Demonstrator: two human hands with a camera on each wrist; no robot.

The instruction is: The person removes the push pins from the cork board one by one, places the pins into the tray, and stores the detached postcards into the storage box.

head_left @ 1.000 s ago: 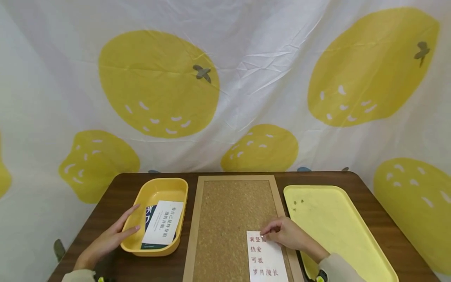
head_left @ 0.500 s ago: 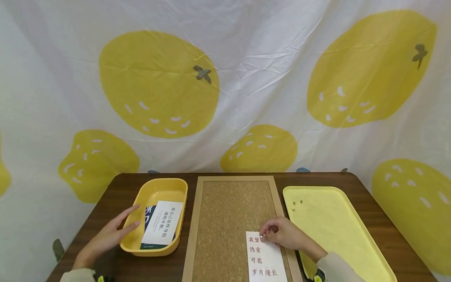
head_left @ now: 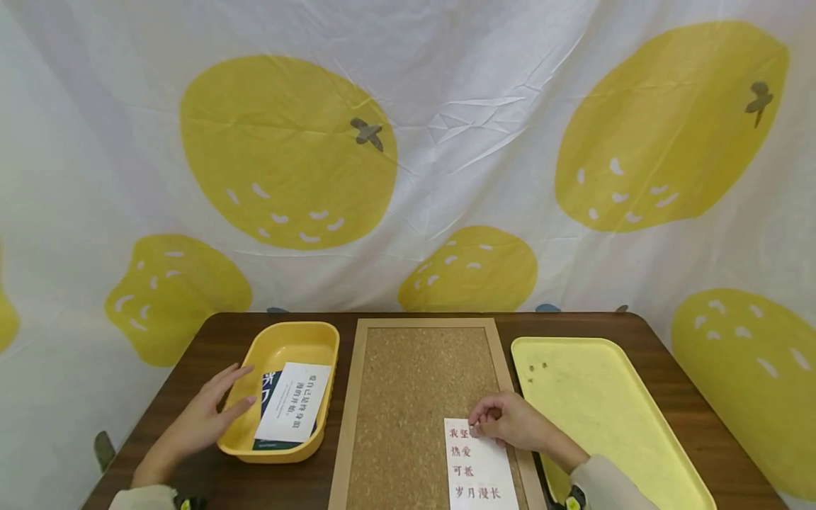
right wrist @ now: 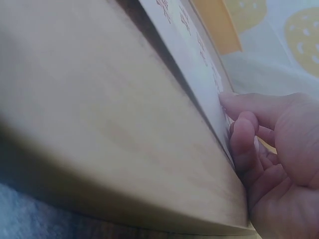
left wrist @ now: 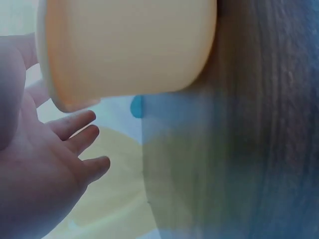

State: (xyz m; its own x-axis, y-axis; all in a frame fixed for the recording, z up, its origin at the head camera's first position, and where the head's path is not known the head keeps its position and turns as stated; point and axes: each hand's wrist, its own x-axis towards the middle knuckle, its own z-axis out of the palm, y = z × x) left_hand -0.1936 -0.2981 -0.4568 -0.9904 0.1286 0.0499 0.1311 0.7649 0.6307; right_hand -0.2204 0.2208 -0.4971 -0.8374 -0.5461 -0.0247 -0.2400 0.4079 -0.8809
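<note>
A white card (head_left: 478,471) with red Chinese characters lies over the lower right of a framed cork board (head_left: 414,382). At its top right corner my right hand (head_left: 513,421) pinches with thumb and bent fingers, covering part of the first line. In the right wrist view the fingertips (right wrist: 230,102) are right at the card's edge, and a dark gap shows under its long side. To the left, my left hand (head_left: 194,421) rests on the side rim of a yellow basket (head_left: 290,333), thumb reaching inside. Its other fingers (left wrist: 82,140) spread loosely in the left wrist view.
In the basket, a white card (head_left: 295,404) with dark writing lies over a dark blue card (head_left: 268,389). A pale yellow tray (head_left: 605,404) stands right of the board, with several tiny brownish pieces (head_left: 532,368) near its far left corner. A fruit-patterned curtain (head_left: 408,142) hangs behind the table.
My left hand shifts slightly on the basket rim, its thumb a little higher. The right hand stays at the card's corner. The view drifts very slightly.
</note>
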